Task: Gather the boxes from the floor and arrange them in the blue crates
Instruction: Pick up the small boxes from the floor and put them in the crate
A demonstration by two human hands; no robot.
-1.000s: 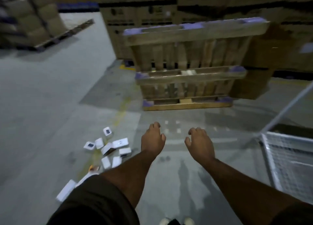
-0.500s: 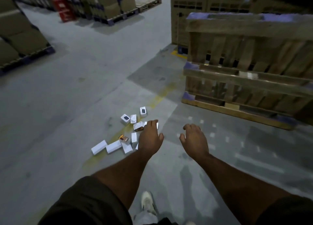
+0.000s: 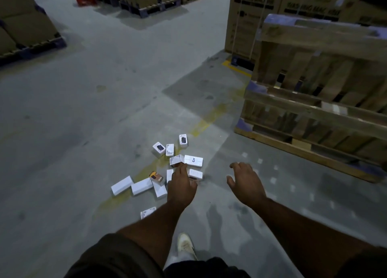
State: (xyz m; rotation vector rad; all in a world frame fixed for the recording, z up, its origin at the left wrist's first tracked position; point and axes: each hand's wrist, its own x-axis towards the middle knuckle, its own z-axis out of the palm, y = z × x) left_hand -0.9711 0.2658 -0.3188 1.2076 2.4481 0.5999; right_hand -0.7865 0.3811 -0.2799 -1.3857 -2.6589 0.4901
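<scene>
A scatter of small boxes (image 3: 180, 160) lies on the grey concrete floor (image 3: 83, 110), mostly along a worn yellow line (image 3: 201, 124) painted on it. Most of the boxes are white; 1 orange and black box (image 3: 156, 176) sits among them, and 3 at the far edge show a dark device printed on top. 2 longer white boxes (image 3: 132, 186) lie side by side at the left of the cluster, and 1 labelled box (image 3: 147, 212) lies apart, nearer the person, partly hidden by the left forearm.

The left hand (image 3: 181, 188) reaches forward, palm down, over the near side of the cluster, its fingers loosely extended and holding nothing; whether the fingertips touch a box cannot be told. The right hand (image 3: 245, 183) hovers to the right of the boxes above bare floor, fingers spread and relaxed, also empty. Dark sleeves cover both upper arms, and 1 pale shoe (image 3: 185, 245) shows below between the arms.

To the right stand wooden pallets (image 3: 318, 110) set on edge, with large brown LG cartons (image 3: 293, 7) behind them. More cartons on pallets (image 3: 25, 28) stand at the far left and in the background.
</scene>
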